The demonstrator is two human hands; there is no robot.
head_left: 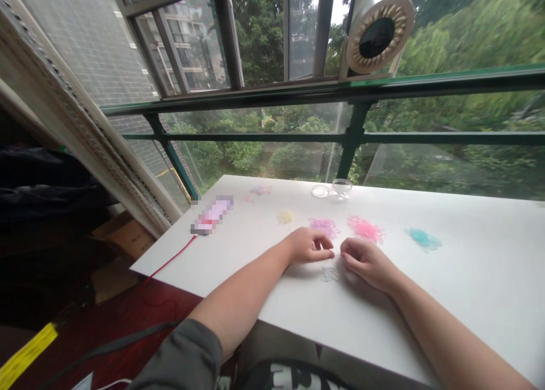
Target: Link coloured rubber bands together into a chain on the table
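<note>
My left hand (pixel 310 246) hovers low over the white table, its fingers curved and the thumb apart from them, with nothing visible between. Close beside it, my right hand (pixel 367 263) is curled, thumb against the bent fingers; whatever it may hold is hidden. Below and between both hands lies a small pile of pale, clear-greenish rubber bands (pixel 329 274). Just beyond my left hand is a pile of purple rubber bands (pixel 323 227). Pink rubber bands (pixel 366 229) lie past my right hand, with teal rubber bands (pixel 423 238) farther right.
Yellow bands (pixel 285 216) and a mixed pastel pile (pixel 260 191) lie toward the table's back left. A clear round container (pixel 341 190) and its lid (pixel 321 191) stand at the back edge. A phone (pixel 213 214) with a red cable (pixel 172 258) is left. A round fan (pixel 378 33) stands by the railing.
</note>
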